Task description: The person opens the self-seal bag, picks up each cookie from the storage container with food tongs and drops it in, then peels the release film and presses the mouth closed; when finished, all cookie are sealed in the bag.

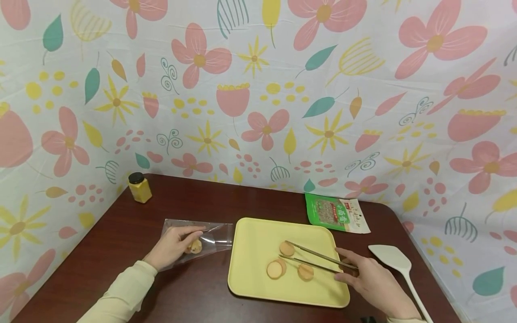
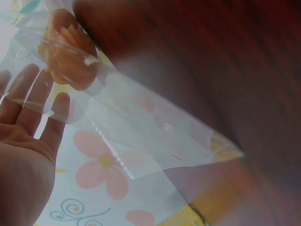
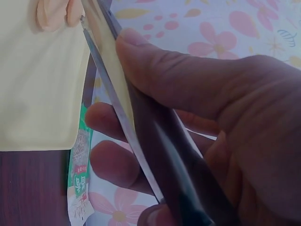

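Round slices (image 1: 275,270) on the yellow tray (image 1: 258,237) look light, soft and slightly slippery, so I'd nip their rims gently with the tongs (image 1: 319,255) my right hand (image 1: 371,282) grips, my left hand (image 1: 173,246) pinching the clear bag (image 1: 218,240).

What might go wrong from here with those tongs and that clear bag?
The tongs in the right hand straddle one round piece, which might slip out when squeezed. Their lower arm passes close to the overlapping pair on the yellow tray, so it may nudge them. The clear bag at the left hand looks thin and could crumple.
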A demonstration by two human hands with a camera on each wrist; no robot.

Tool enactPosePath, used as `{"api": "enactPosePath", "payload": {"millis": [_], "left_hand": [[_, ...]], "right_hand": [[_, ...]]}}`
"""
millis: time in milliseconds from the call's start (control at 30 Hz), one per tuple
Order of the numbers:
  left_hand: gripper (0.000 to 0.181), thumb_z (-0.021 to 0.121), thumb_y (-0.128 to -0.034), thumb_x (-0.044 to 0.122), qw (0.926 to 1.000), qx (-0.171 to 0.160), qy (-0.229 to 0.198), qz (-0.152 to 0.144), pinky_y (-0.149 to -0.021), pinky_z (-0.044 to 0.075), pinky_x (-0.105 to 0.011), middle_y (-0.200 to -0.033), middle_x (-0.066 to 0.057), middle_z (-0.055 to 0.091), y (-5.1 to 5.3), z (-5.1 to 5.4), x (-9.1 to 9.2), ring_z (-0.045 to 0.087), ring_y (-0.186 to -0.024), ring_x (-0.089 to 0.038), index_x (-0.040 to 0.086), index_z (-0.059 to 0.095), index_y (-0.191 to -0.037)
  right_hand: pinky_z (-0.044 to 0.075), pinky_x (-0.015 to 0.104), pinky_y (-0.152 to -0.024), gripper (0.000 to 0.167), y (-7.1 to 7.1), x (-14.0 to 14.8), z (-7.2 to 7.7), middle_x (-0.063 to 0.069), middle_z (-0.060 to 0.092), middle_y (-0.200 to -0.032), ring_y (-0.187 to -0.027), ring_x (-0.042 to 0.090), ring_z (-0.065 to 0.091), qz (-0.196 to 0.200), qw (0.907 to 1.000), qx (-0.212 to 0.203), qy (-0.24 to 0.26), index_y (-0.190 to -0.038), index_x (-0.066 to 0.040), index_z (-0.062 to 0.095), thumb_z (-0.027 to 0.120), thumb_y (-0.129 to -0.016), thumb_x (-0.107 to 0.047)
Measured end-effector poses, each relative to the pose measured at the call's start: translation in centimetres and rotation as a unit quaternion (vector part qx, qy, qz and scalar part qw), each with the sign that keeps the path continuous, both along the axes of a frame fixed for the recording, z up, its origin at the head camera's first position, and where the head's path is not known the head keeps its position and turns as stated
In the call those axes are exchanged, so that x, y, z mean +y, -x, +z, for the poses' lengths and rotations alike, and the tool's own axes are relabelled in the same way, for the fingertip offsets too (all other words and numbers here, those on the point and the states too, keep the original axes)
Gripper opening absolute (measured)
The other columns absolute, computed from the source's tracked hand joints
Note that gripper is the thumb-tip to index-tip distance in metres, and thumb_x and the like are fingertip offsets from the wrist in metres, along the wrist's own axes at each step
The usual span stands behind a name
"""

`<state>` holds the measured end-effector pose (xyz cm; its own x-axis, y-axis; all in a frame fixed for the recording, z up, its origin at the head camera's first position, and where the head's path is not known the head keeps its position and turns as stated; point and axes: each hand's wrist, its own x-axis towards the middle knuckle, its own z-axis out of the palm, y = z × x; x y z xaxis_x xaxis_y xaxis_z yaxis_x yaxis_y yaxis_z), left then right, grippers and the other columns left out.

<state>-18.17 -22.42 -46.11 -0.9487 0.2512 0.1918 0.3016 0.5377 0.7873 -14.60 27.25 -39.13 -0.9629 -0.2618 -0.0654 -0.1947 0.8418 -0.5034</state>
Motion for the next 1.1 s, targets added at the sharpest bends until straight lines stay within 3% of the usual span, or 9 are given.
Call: {"api": "enactPosePath", "payload": {"millis": [300,600,833,1000,1100], "left_hand": [[0.038,0.054,-0.0997,0.038,1.0,0.004,-0.001,-0.003,-0.047,0.041,-0.025,-0.067,-0.005,0.054,0.03,0.05,-0.03,0.052,-0.053,-0.015,0.013,0.067,-0.125],[0.038,0.054,-0.1,0.037,1.0,0.003,-0.004,-0.005,-0.048,0.041,-0.025,-0.075,-0.005,0.059,-0.03,0.16,0.0,0.056,-0.056,-0.018,0.013,0.067,-0.126],[0.038,0.054,-0.0997,0.038,1.0,0.002,-0.006,-0.002,-0.048,0.042,-0.026,-0.073,-0.005,0.059,-0.04,0.17,0.03,0.055,-0.055,-0.018,0.013,0.067,-0.125],[0.037,0.056,-0.0991,0.037,1.0,0.004,-0.005,0.003,-0.046,0.041,-0.025,-0.069,-0.005,0.057,-0.08,0.12,0.06,0.05,-0.05,-0.012,0.013,0.068,-0.124],[0.037,0.057,-0.0985,0.037,0.9999,0.005,-0.008,0.007,-0.045,0.041,-0.025,-0.076,-0.004,0.063,-0.08,0.12,0.11,0.046,-0.046,-0.008,0.013,0.068,-0.123]], "right_hand": [[0.052,0.027,-0.069,0.068,-0.07,-0.09,-0.11,0.009,0.066,-0.122,-0.102,0.021,0.067,-0.005,0.9999,-0.01,0.008,-0.138,-0.011,0.054,0.078,-0.08,-0.037],[0.051,0.027,-0.068,0.067,-0.12,-0.23,-0.08,0.006,0.067,-0.119,-0.101,0.02,0.067,-0.007,1.0,0.002,0.0,-0.138,-0.012,0.054,0.078,-0.08,-0.038],[0.051,0.029,-0.07,0.066,0.01,-0.24,-0.4,-0.004,0.07,-0.109,-0.098,0.018,0.068,-0.003,0.9994,0.035,-0.008,-0.137,-0.014,0.055,0.078,-0.08,-0.039],[0.051,0.03,-0.068,0.064,0.09,-0.31,-0.47,-0.001,0.07,-0.108,-0.098,0.02,0.068,-0.002,0.9996,0.028,-0.008,-0.136,-0.014,0.056,0.079,-0.081,-0.035],[0.052,0.032,-0.069,0.061,0.17,-0.29,-0.41,0.001,0.07,-0.108,-0.097,0.021,0.068,0.0,0.9998,0.017,-0.011,-0.133,-0.013,0.058,0.078,-0.08,-0.036]]}}
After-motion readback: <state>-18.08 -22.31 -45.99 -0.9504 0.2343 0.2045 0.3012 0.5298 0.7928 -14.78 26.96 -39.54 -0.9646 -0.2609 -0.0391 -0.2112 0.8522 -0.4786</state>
